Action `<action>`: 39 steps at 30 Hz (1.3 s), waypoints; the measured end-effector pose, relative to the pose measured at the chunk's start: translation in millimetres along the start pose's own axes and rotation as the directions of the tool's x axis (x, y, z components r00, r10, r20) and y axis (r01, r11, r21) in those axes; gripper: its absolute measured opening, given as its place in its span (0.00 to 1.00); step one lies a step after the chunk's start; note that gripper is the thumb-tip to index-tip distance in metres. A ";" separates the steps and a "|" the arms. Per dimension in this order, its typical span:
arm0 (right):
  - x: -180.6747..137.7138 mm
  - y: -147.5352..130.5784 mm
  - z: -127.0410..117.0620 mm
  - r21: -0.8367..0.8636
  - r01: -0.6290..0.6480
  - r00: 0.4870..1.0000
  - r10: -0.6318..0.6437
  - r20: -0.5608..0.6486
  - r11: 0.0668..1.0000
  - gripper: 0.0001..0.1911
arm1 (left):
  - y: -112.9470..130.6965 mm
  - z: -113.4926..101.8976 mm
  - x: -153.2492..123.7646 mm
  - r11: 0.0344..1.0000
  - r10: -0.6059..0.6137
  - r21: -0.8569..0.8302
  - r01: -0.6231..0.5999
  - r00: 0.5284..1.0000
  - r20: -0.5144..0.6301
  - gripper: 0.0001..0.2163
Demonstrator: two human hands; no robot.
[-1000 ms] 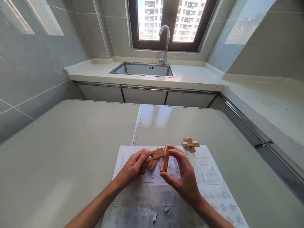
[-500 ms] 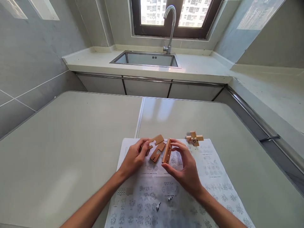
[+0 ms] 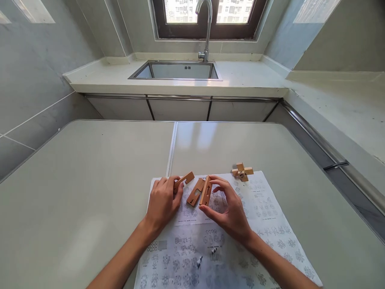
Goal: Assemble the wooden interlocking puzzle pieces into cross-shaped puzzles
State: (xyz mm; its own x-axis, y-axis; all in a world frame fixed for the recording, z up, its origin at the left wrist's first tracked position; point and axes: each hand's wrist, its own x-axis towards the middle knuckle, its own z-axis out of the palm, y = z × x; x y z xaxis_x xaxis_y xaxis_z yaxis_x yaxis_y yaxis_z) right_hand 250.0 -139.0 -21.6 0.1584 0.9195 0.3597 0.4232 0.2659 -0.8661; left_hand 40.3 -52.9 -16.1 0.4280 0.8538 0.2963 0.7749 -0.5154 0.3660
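Three flat notched wooden puzzle pieces are apart over a printed instruction sheet (image 3: 240, 257) on the table. My left hand (image 3: 162, 202) pinches the left piece (image 3: 184, 180) by its near end. A second piece (image 3: 194, 192) lies flat on the sheet between my hands. My right hand (image 3: 227, 208) holds the third piece (image 3: 205, 191) on its edge, thumb below and fingers above. An assembled wooden cross puzzle (image 3: 242, 172) stands at the sheet's far right corner, beyond my right hand.
The pale table (image 3: 90, 172) has a seam down its middle. Beyond it runs a counter with a steel sink (image 3: 177, 71) and a faucet (image 3: 204, 28) under a window. Another counter (image 3: 339, 104) runs along the right, with tiled wall on the left.
The joined pieces have come apart: one now lies on the sheet, and my hands have lowered the other two toward it. The view has tilted down.
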 end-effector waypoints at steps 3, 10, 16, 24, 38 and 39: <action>0.3 0.7 0.4 0.009 -0.014 1.000 0.014 0.005 1.000 0.30 | -0.5 -1.3 0.9 0.998 0.040 0.052 -0.040 0.999 0.005 0.09; -0.1 1.8 0.4 0.008 -0.041 0.999 0.041 0.011 0.999 0.30 | -5.6 1.1 1.7 0.996 0.059 0.074 -0.058 0.998 -0.007 0.08; 0.7 0.2 -0.2 0.021 -0.039 0.999 0.039 0.021 0.999 0.30 | -5.2 1.1 2.2 0.991 0.067 0.118 -0.059 0.996 -0.062 0.10; 1.6 -2.0 -0.6 0.026 -0.036 0.999 0.035 0.014 0.999 0.29 | 14.4 -8.1 -1.7 0.969 0.244 -0.016 -0.245 0.969 -0.025 0.05; 2.6 -2.7 -2.8 -0.014 -0.023 1.000 0.022 -0.018 1.000 0.26 | 21.8 1.5 -8.3 0.965 0.264 -0.029 -0.262 0.959 0.104 0.06; 2.6 -2.5 -3.4 -0.021 -0.025 0.999 0.025 -0.025 0.999 0.26 | 22.1 1.5 -8.2 0.965 0.264 -0.030 -0.262 0.959 0.103 0.06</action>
State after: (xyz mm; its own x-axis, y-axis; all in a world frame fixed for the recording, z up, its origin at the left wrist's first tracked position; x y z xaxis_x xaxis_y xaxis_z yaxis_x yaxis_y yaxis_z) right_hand 252.4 -138.2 -17.3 0.1908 0.9184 0.3467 0.4374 0.2366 -0.8676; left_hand 54.6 -71.2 -11.8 0.6626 0.6905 0.2901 0.6214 -0.7230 0.3018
